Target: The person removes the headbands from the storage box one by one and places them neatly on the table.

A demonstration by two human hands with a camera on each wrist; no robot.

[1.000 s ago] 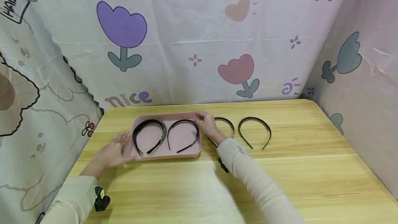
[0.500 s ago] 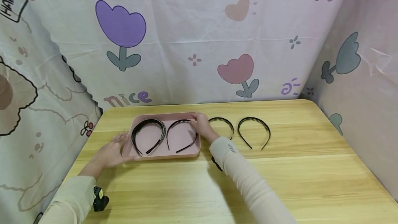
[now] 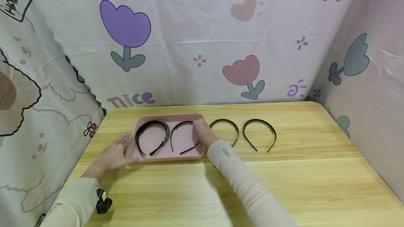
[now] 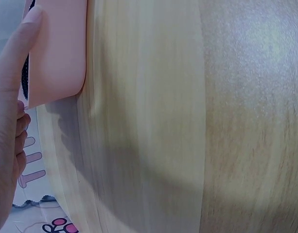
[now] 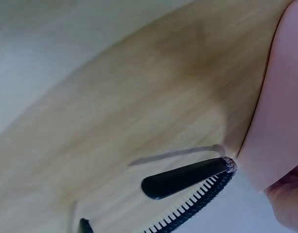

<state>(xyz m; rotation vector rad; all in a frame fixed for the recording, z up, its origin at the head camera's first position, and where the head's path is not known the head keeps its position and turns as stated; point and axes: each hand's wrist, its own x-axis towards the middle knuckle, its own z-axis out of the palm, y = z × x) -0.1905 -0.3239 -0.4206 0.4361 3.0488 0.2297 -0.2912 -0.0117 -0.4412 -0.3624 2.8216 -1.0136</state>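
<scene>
A shallow pink tray (image 3: 186, 159) rests on the wooden table. In its left half several black headbands (image 3: 151, 124) lie nested together; a single toothed headband (image 3: 180, 125) is to their right. My left hand (image 3: 113, 155) grips the tray's left end, its thumb (image 4: 33, 22) over the front rim and the other fingers round the end wall. My right hand (image 3: 203, 133) is at the tray's right end, covering part of the single headband. Its fingertips are mostly hidden, and I cannot tell whether they grip anything.
Right of the tray two more black toothed headbands, a nearer one (image 3: 224, 122) and a farther one (image 3: 260, 122), lie on the table (image 3: 300, 181). A patterned cloth (image 3: 186, 20) hangs behind the table and along both sides.
My right hand has moved left from the tray's back right corner, over its right end, uncovering more of the nearer loose headband. The left hand has stayed in place.
</scene>
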